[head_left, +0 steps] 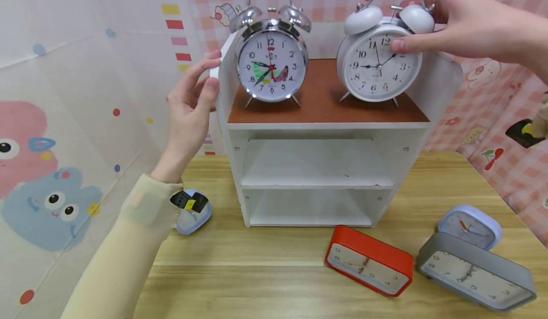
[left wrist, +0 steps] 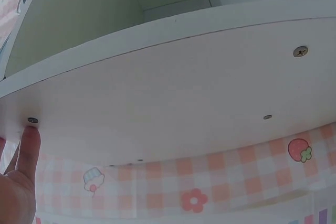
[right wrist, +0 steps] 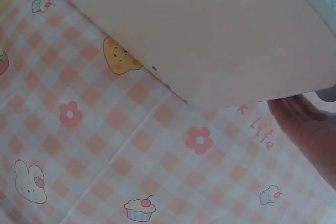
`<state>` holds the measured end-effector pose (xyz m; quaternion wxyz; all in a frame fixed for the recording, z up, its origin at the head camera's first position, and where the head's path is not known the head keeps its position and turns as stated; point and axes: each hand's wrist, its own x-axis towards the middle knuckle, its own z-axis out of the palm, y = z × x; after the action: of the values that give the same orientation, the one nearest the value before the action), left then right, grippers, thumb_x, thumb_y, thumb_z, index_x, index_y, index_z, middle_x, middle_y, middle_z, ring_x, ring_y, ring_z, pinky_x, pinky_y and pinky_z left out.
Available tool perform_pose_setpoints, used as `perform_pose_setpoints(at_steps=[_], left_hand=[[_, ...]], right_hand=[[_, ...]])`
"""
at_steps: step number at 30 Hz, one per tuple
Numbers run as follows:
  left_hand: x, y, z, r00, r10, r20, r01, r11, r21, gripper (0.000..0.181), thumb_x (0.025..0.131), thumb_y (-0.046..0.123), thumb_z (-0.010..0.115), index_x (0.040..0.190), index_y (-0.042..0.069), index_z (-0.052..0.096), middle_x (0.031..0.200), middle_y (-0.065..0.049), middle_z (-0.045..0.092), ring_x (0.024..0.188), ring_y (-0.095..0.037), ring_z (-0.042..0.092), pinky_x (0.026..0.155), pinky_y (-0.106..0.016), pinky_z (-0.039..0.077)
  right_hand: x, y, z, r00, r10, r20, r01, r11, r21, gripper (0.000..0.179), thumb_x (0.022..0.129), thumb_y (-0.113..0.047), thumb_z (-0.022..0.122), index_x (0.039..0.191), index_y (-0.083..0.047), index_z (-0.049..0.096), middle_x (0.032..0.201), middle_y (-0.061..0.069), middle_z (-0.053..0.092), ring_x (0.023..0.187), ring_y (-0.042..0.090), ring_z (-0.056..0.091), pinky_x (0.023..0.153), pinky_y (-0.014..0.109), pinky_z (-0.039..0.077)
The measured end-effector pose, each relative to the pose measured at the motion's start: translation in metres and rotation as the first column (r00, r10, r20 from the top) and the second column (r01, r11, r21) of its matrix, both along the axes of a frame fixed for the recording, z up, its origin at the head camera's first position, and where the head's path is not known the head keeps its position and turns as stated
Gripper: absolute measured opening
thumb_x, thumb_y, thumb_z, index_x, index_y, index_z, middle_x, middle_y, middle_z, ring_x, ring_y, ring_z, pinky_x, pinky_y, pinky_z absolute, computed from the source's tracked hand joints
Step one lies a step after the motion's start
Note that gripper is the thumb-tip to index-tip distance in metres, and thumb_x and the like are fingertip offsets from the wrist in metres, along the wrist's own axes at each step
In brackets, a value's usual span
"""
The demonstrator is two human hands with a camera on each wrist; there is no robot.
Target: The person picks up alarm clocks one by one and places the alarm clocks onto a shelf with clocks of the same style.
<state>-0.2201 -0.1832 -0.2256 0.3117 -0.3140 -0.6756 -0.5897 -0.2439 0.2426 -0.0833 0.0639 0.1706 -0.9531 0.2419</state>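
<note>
A white twin-bell alarm clock (head_left: 379,64) stands, slightly tilted, on the brown top board of a small white shelf unit (head_left: 327,126). My right hand (head_left: 473,21) grips this clock at its upper right, thumb over the dial's edge and the other fingers behind, partly hidden. To its left, a silver twin-bell alarm clock (head_left: 272,64) stands on the same board. My left hand (head_left: 190,97) touches the unit's left side panel near the top with thumb and fingertips. The left wrist view shows a finger against the panel's outer face (left wrist: 168,87).
On the wooden table (head_left: 239,271) lie a red clock (head_left: 372,257), a grey clock (head_left: 475,271) and a light-blue clock (head_left: 471,226) at the right. Another light-blue clock (head_left: 194,214) lies below my left wrist. A checked pink cloth (head_left: 454,119) hangs behind the unit.
</note>
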Motion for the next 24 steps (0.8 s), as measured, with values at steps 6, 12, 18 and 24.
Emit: perform_pose_setpoints(at_steps=[6, 12, 18, 24], left_hand=[[0.000, -0.001, 0.000, 1.000, 0.009, -0.012, -0.009, 1.000, -0.004, 0.061, 0.102, 0.052, 0.062, 0.144, 0.007, 0.060, 0.158, -0.008, 0.057, 0.138, -0.031, 0.063, 0.084, -0.015, 0.061], [0.000, -0.003, 0.000, 1.000, 0.015, -0.010, -0.015, 1.000, -0.008, 0.061, 0.103, 0.052, 0.062, 0.144, 0.007, 0.059, 0.159, -0.007, 0.056, 0.138, -0.031, 0.064, 0.088, -0.015, 0.061], [0.000, -0.003, 0.000, 1.000, 0.021, -0.014, -0.022, 1.000, -0.009, 0.061, 0.102, 0.051, 0.062, 0.144, 0.007, 0.060, 0.158, -0.008, 0.057, 0.136, -0.031, 0.065, 0.089, -0.015, 0.061], [0.000, -0.003, 0.000, 1.000, 0.019, -0.007, -0.019, 1.000, -0.006, 0.060, 0.103, 0.051, 0.063, 0.144, 0.007, 0.060, 0.158, -0.007, 0.057, 0.137, -0.031, 0.064, 0.089, -0.015, 0.061]], right_hand=[[0.017, -0.009, -0.005, 0.999, 0.002, -0.051, -0.006, 0.997, -0.076, 0.093, 0.102, -0.028, 0.069, 0.164, -0.054, 0.005, 0.177, 0.006, 0.018, 0.165, 0.039, 0.015, 0.137, 0.050, 0.011], [0.036, -0.013, -0.011, 0.990, -0.040, -0.133, 0.028, 0.996, -0.085, 0.093, 0.100, -0.032, 0.071, 0.165, -0.051, 0.007, 0.181, -0.006, 0.005, 0.168, 0.027, 0.007, 0.137, 0.053, -0.002], [0.053, -0.009, -0.025, 0.979, -0.093, -0.183, 0.072, 0.990, -0.119, 0.095, 0.097, -0.035, 0.074, 0.168, -0.040, 0.011, 0.180, -0.010, 0.009, 0.168, 0.026, 0.012, 0.138, 0.048, 0.003], [0.078, -0.012, -0.039, 0.955, -0.105, -0.276, 0.088, 0.993, -0.073, 0.100, 0.095, -0.037, 0.077, 0.169, -0.036, 0.010, 0.179, -0.007, 0.010, 0.168, 0.034, 0.009, 0.135, 0.062, 0.006]])
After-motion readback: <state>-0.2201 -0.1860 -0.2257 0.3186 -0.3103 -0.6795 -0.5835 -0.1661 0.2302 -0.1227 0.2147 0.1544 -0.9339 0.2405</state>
